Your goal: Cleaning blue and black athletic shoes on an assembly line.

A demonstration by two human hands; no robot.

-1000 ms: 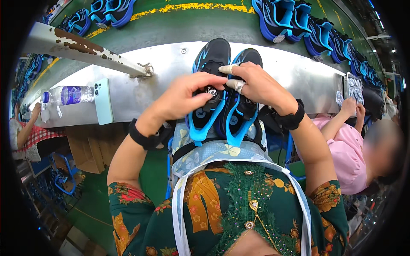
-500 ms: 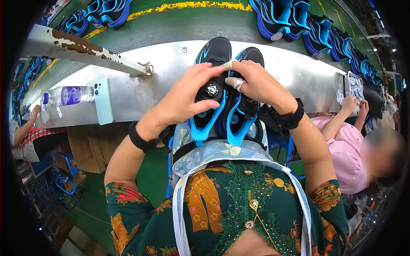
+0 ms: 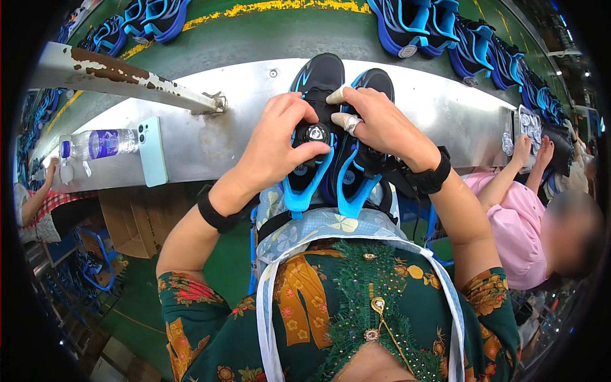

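Note:
A pair of black and blue sneakers lies before me, toes pointing away: the left shoe [image 3: 318, 76] and the right shoe [image 3: 377, 81]. A round black dial with a silvery centre [image 3: 317, 133] sits on the left shoe's tongue. My left hand [image 3: 280, 137] grips this dial, thumb on the near side and forefinger on the far side. White covers wrap the thumb and forefinger of my right hand [image 3: 382, 124]. Those two fingertips are apart over the left shoe's lacing area, with no object visible between them. Its other fingers curl over the right shoe.
A metal-topped bench [image 3: 254, 83] runs across, with a rusty white post [image 3: 127, 73] at left. Beside it lie a phone [image 3: 153, 151] and a water bottle [image 3: 98, 144]. More sneakers [image 3: 404, 25] stand on the green surface beyond. A co-worker in pink [image 3: 509, 216] handles a tray [image 3: 529, 130] at right.
My left hand's fingers have closed in from above onto the dial. My right forefinger has shifted slightly left, opening a wider gap from the thumb.

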